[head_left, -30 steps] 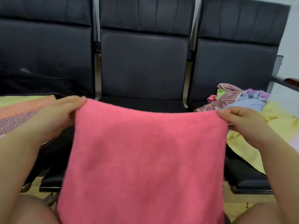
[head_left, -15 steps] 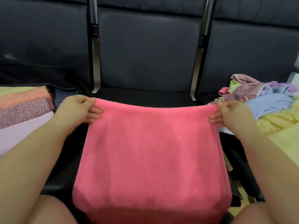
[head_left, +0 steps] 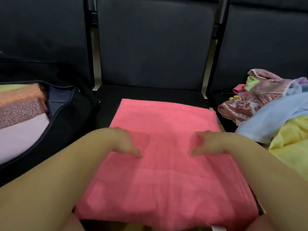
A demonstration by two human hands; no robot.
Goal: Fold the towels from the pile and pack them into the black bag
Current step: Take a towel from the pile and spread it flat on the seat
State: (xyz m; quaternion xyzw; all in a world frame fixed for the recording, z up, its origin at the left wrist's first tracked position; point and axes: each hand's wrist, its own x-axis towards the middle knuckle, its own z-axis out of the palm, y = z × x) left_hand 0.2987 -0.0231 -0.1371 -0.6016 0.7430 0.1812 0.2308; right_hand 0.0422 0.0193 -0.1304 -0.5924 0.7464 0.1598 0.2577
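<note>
The soft pink terry towel (head_left: 164, 157) is pressed flat by both hands, left (head_left: 124, 143) and right (head_left: 207, 144), fingers spread, nothing gripped, apparently to smooth it; the open black fabric bag (head_left: 66, 117) waits at nine o'clock.

Fuzzy matt terry pink towel (head_left: 163, 147) lies on a smooth, faintly glossy leather-look seat (head_left: 150, 94).

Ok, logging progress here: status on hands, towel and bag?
Left hand and right hand open, flat on pink towel. Towel spread on middle seat, not packed. Black bag open at left, path clear.
</note>
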